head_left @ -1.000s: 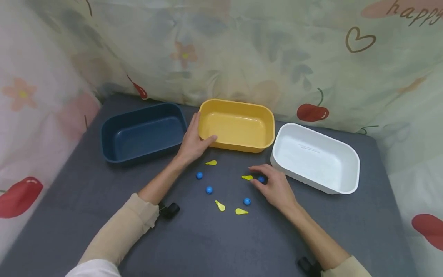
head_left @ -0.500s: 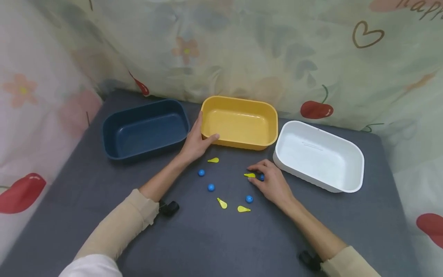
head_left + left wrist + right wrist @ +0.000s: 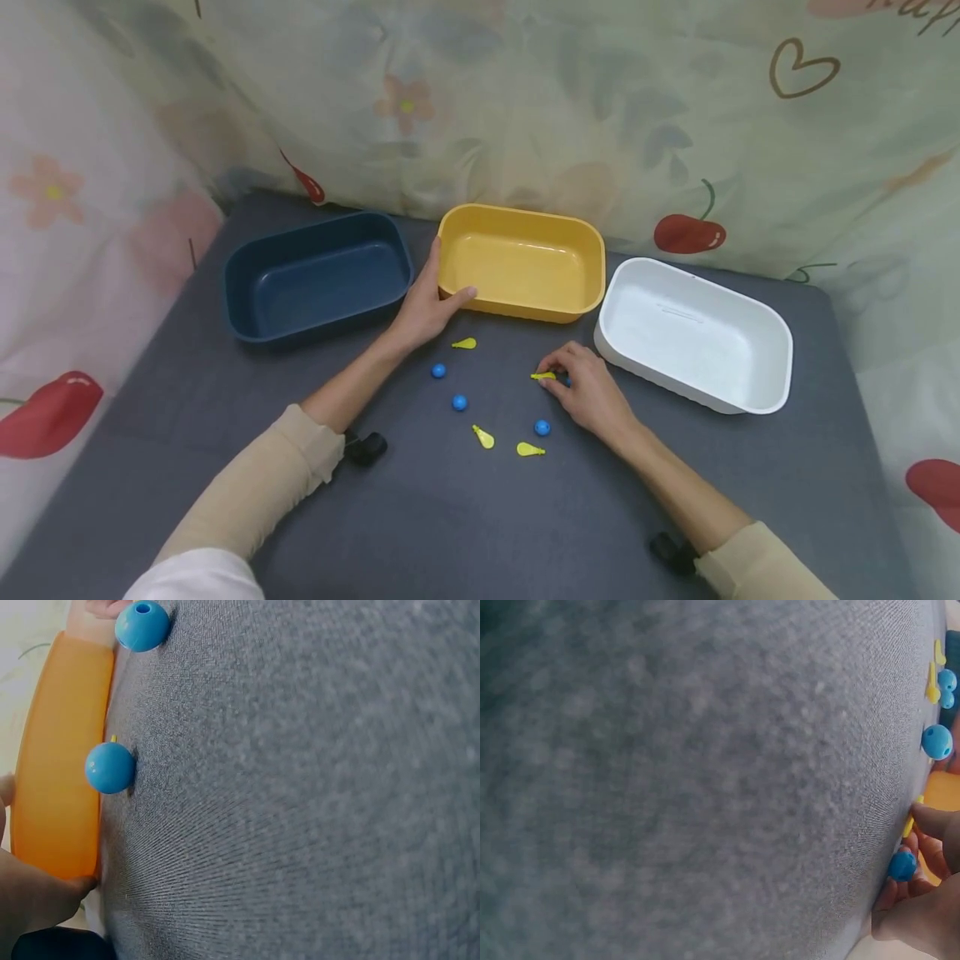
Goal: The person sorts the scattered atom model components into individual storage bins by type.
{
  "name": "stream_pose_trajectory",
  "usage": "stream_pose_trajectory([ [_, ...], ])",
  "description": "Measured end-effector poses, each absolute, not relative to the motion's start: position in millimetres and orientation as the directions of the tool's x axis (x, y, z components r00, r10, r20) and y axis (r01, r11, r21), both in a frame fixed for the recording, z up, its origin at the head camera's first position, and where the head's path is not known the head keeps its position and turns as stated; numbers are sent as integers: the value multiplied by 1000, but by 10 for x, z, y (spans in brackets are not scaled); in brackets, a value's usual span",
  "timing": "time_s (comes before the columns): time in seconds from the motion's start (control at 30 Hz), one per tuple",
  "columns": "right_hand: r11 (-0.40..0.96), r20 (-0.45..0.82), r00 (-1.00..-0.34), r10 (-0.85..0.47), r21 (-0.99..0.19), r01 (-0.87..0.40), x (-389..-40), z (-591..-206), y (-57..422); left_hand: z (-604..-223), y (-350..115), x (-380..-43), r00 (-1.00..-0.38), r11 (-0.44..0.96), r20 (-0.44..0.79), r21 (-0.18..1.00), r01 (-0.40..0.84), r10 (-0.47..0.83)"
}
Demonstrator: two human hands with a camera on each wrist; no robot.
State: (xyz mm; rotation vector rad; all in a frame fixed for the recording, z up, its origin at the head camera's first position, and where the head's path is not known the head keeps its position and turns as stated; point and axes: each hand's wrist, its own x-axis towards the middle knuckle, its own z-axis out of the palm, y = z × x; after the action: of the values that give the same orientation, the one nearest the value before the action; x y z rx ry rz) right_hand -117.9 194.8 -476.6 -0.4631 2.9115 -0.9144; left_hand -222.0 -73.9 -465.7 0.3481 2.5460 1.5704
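My left hand point(image 3: 426, 307) rests against the left end of a yellow bin point(image 3: 525, 310), its fingers straight along the side and its thumb at the front rim. My right hand point(image 3: 588, 390) pinches a small yellow teardrop-shaped piece point(image 3: 540, 376) between thumb and finger, low over the table. Beside those fingers lies a blue bead point(image 3: 901, 866), partly hidden by the hand in the head view. More blue beads point(image 3: 460, 402) and yellow teardrop pieces point(image 3: 483, 437) lie scattered between the hands. One bead point(image 3: 142, 626) shows a hole in the left wrist view.
A dark blue bin point(image 3: 318, 283) stands left of the yellow one, and a white bin point(image 3: 693, 342) stands to its right, near my right hand. Grey cloth point(image 3: 450, 525) covers the table. A printed curtain point(image 3: 525, 100) hangs close behind the bins.
My right thumb and finger have closed in on the yellow teardrop piece. The left hand stays at the yellow bin. The head view has shifted slightly.
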Motion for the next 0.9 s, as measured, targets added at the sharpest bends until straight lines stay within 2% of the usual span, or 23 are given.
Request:
stream_pose_trajectory([
  [0.37, 779, 48, -936, -349, -541, -318, -1199, -4784, 1927, -4670, -745, -2195, -976, 420, 9, 902, 102, 219],
  [0.53, 764, 117, -925, -362, -532, -366, -1204, -4790, 1951, -4672, -717, -2188, -976, 432, 10, 896, 106, 218],
  [0.67, 731, 182, -916, -357, -557, -395, -1214, -4763, 1972, -4666, -684, -2194, -975, 430, 13, 896, 110, 223],
  [0.9, 668, 210, -908, -362, -621, -410, -1184, -4651, 1937, -4646, -697, -2183, -977, 437, 12, 893, 106, 212],
])
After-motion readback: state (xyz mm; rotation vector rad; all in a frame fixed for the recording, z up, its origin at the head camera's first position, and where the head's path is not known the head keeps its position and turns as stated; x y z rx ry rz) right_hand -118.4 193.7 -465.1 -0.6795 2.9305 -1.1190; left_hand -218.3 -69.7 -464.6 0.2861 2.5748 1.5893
